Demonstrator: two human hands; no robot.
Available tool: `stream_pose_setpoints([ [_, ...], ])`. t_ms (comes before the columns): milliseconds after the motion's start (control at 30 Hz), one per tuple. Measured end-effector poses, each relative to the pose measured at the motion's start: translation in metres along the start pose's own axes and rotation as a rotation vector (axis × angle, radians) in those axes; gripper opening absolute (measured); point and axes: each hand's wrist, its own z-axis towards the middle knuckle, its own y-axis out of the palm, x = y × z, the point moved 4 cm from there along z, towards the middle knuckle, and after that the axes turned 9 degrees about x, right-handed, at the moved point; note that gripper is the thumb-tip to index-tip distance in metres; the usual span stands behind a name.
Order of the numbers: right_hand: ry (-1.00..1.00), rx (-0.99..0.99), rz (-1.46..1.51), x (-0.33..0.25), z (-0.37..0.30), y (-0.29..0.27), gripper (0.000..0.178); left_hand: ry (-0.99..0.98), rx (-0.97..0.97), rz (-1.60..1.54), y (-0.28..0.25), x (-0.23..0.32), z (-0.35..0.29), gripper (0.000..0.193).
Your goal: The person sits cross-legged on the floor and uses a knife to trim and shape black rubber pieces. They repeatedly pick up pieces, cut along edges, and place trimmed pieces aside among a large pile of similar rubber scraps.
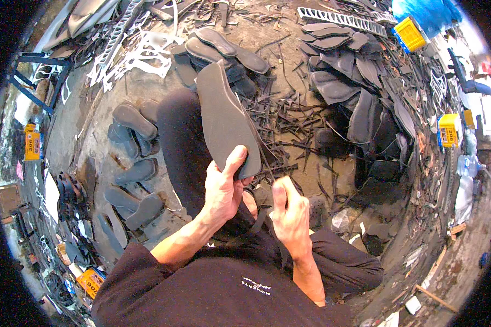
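My left hand (pixel 223 188) grips the lower end of a flat grey shoe sole (pixel 223 109), thumb on its face and fingers behind. The sole stands tilted up over my raised knee. Along its right edge runs a thin dark strip (pixel 270 170), partly come away from the sole and reaching down to my right hand (pixel 290 215). That hand is closed beside the sole's lower end, with the strip's end at its curled fingers. Whether a small tool is also inside the fist is hidden.
Soles are piled beyond my knee (pixel 215 43), and more lie on the floor at left (pixel 133 120). A big heap of dark sole pieces (pixel 360 103) stands at right. Black trimmings (pixel 297 120) litter the middle. White cut-out frames (pixel 147 54) and yellow boxes (pixel 449 131) lie around.
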Motion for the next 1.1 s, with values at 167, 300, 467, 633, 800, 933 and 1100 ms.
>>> stream_pose_setpoints([
  [167, -0.102, -0.084, 0.091, -0.024, 0.063, 0.02, 0.052, -0.017, -0.034, 0.021, -0.021, 0.0, -0.01, 0.04],
  [300, -0.13, -0.172, 0.097, -0.035, 0.051, 0.017, 0.049, -0.062, -0.038, -0.042, -0.031, 0.019, -0.017, 0.034],
  [467, -0.121, -0.083, 0.102, -0.008, 0.022, 0.015, 0.05, -0.098, -0.153, -0.073, -0.031, 0.021, -0.024, 0.033],
  [633, -0.258, 0.224, 0.032, 0.003, 0.093, 0.057, 0.052, -0.152, -0.229, -0.002, -0.02, 0.008, -0.052, 0.039],
  [800, 0.207, -0.062, 0.619, 0.021, 0.142, 0.028, 0.061, -0.269, -0.322, -0.028, -0.021, -0.012, -0.072, 0.03],
  [933, 0.028, -0.022, 0.637, 0.0, 0.048, 0.007, 0.053, -0.077, -0.317, 0.352, -0.027, -0.022, -0.041, 0.031],
  [1100, 0.074, -0.23, 0.274, 0.011, -0.02, -0.005, 0.049, -0.03, -0.242, 0.405, -0.022, 0.016, 0.018, 0.039],
])
